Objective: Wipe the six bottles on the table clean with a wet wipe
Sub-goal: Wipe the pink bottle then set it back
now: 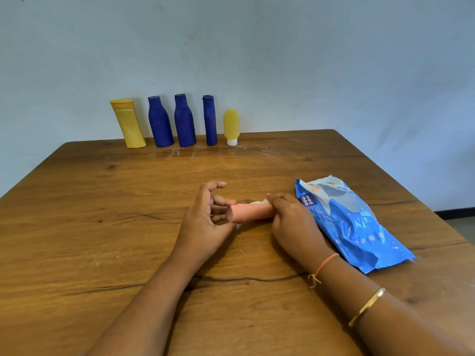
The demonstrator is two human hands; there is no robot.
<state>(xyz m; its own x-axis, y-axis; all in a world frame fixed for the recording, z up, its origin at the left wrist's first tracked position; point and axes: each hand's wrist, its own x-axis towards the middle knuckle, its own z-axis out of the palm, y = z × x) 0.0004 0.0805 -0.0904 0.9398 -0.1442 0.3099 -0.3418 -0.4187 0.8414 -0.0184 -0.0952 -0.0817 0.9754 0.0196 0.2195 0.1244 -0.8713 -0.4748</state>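
Pink bottle (253, 212): It is held on its side between both hands, low over the near middle of the tabletop (115, 227). Whether it rests on the wood cannot be told. It is probably laid lengthwise so that its whole side can be reached by a stroke along it.

Left hand (205, 219): The bottle's left end is pinched lightly, with the thumb underneath and the middle fingers behind, while the forefinger is lifted clear. The hold seems meant only to steady the bottle and let it be turned.

Right hand (293, 222): The fingers are curled round the bottle's right end, with the cloth trapped beneath them.

Wet wipe (259, 201): Only a white bunched corner is seen, at the far side of the bottle by the right fingers. The rest is hidden under that hand, pressed against the bottle.

Far row: Five bottles are stood upright along the far edge against the wall, left of centre. From left to right they are a tall yellow bottle (128, 124), a left blue bottle (160, 122), a middle blue bottle (184, 122), a slim blue bottle (210, 120) and a small yellow tube (231, 124) set on its white cap. They are kept well apart from the working spot, so room is left for the hands.

Packet (354, 224): The blue wipe packet is laid flat to the right, just beside the right hand, so that a fresh wipe can easily be drawn.

Step in hand: One bottle of the six is judged to be under wiping. Which of the others are already clean cannot be told.
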